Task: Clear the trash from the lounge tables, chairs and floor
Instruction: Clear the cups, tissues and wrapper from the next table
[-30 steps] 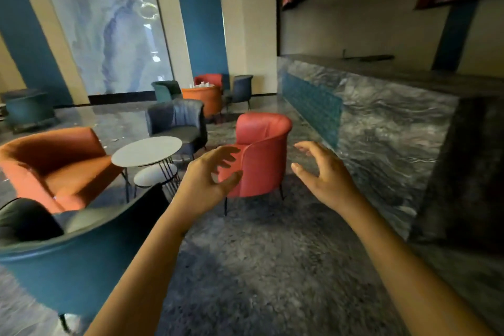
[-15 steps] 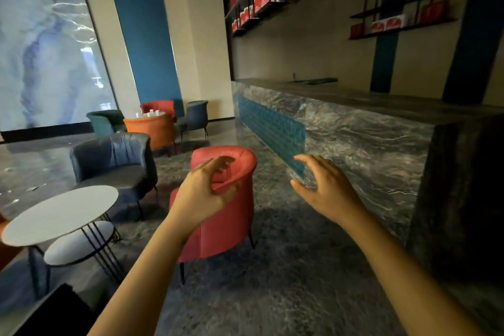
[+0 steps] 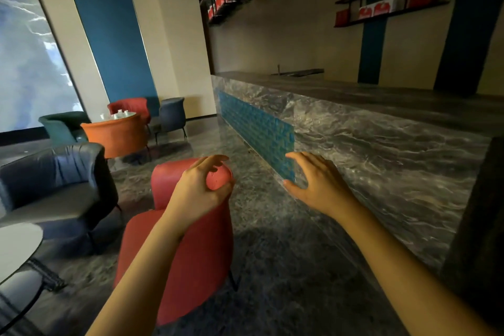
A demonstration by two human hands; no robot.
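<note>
My left hand (image 3: 200, 191) hovers in front of the red armchair (image 3: 191, 254), fingers loosely curved round air. My right hand (image 3: 319, 185), right of the chair, is spread. Beyond the chair a round desk (image 3: 131, 114) carries small white cups (image 3: 119, 112). High to its right, the shelf (image 3: 392, 12) holds red boxes (image 3: 377, 10) with white print I can't read, and I can't make out any trash

Behind my left hand (image 3: 199, 191) stands a red armchair (image 3: 207, 254) on the dark marbled floor (image 3: 286, 254). A grey marble counter (image 3: 381, 150) with a blue tiled panel (image 3: 256, 128) runs past my right hand (image 3: 319, 185), with black wall shelves (image 3: 425, 7) above.
</note>
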